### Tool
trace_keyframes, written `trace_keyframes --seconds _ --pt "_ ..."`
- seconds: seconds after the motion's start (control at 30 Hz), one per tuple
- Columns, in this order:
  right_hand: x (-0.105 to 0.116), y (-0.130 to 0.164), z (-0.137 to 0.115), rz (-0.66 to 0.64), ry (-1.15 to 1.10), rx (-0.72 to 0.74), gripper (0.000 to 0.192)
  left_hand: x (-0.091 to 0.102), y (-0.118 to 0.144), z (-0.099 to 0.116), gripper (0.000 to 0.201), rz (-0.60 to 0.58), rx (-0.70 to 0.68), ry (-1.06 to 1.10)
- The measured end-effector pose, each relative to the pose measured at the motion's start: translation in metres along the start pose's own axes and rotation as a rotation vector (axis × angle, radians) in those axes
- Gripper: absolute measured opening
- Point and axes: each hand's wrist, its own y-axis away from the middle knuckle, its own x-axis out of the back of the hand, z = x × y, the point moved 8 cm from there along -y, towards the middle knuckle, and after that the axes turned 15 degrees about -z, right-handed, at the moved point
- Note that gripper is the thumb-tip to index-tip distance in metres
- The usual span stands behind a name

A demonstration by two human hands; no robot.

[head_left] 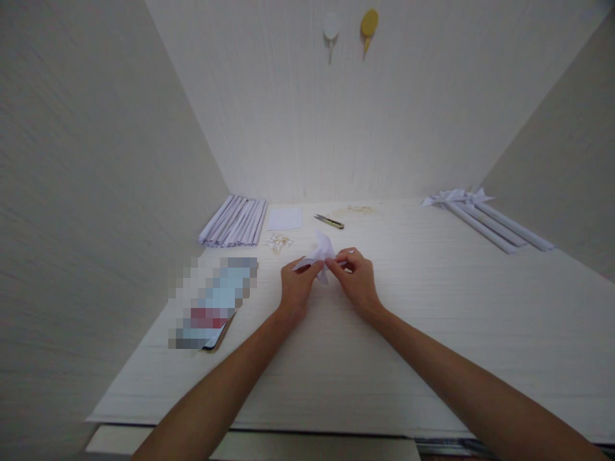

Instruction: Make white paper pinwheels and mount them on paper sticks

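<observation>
Between my two hands is a white paper pinwheel (325, 244) with its blades standing out. My left hand (298, 285) pinches it from the left, the thumb close to its middle. From the other side my right hand (355, 278) grips it, thumb and fingers also meeting near the centre. The fingers hide part of the pinwheel's middle. Beyond the hands lie thread snips (329, 221) with a yellowish handle. A small heap of little pale pieces (279, 242) is to the left of them, near a square sheet of white paper (285, 219).
Rolled paper sticks (235, 221) lie bundled at the back left. More paper rolls with pinwheels (480, 218) on their ends lie at the back right. A phone (221, 333), its screen blurred, is at the left. Two round hooks, white (331, 27) and yellow (369, 23), are on the wall.
</observation>
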Motion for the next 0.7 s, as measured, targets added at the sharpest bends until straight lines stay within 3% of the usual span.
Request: trace_keyframes --seconds 0.2,0.43,0.7 --pt "0.008 0.0 0.002 0.061 -0.007 -0.041 0.026 0.001 -0.004 0.008 0.009 -0.076 -0.043 -0.163" --pt "-0.003 -0.006 0.002 -0.087 -0.144 0.004 0.032 -0.007 -0.002 0.03 0.007 -0.194 -0.135 -0.36" --pt "-0.007 -0.006 0.003 -0.133 -0.126 -0.029 0.033 -0.01 -0.002 0.031 0.01 -0.218 -0.19 -0.474"
